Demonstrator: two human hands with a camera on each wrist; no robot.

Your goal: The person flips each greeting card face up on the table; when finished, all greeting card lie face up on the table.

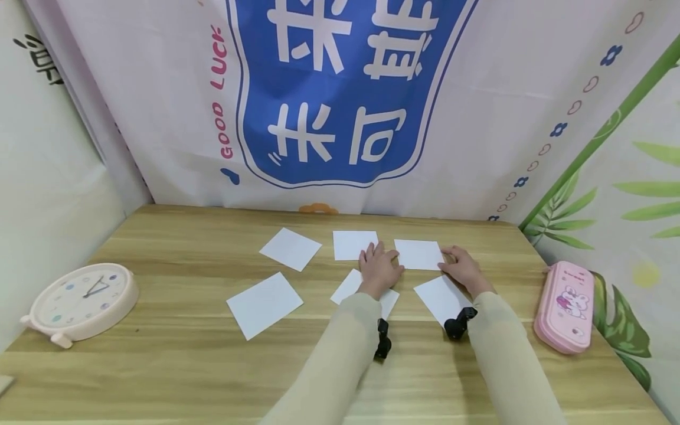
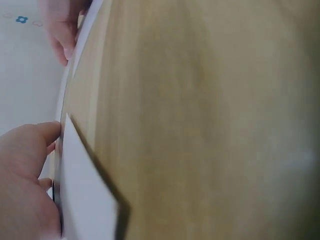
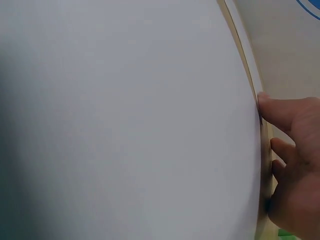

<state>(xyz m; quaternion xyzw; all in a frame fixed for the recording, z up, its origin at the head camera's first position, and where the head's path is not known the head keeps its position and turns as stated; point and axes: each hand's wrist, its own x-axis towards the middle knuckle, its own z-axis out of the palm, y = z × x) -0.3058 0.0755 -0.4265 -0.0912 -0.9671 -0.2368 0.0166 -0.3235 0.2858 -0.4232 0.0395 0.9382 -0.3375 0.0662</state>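
Several white cards lie on the wooden table. My left hand (image 1: 379, 270), fingers spread, is between the back middle card (image 1: 353, 243) and the back right card (image 1: 418, 255), its thumb at the latter's near left corner. Part of another white card (image 1: 347, 286) shows beneath this hand and wrist. At the back right card's right edge are the fingertips and thumb of my right hand (image 1: 463, 270). A front right card (image 1: 442, 298) lies under the right wrist and fills much of the right wrist view, where the right thumb (image 3: 280, 111) reaches past its edge.
Two more white cards, one at the back (image 1: 290, 249) and one nearer (image 1: 264, 305), lie left of the hands. A round clock (image 1: 85, 301) is at the table's left, a pink pencil case (image 1: 565, 307) at its right. A printed cloth (image 1: 340, 118) hangs behind.
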